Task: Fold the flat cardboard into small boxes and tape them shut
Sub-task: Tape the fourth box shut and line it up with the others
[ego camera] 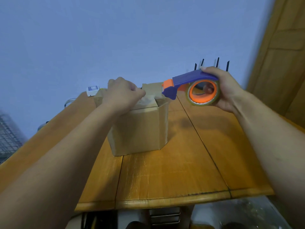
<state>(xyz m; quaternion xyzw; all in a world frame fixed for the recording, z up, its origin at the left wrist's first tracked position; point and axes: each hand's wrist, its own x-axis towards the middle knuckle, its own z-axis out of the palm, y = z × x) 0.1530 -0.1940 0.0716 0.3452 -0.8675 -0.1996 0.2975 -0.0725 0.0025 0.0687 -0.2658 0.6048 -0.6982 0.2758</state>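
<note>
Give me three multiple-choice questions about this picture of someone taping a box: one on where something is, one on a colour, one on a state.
1. Where does the brown cardboard box stand?
A. on the orange-brown wooden table
B. on the floor
C. on a chair

2. What colour is the core inside the roll of clear tape?
A. green
B. orange
C. white

3. What is the right hand doing?
A. resting flat on the table
B. pressing the box top
C. gripping the blue and orange plastic tape dispenser

Answers: 1 A, the box's base sits on the tabletop; 2 B, an orange ring shows inside the roll; 3 C, fingers wrap the dispenser while the left hand presses the box top.
</note>
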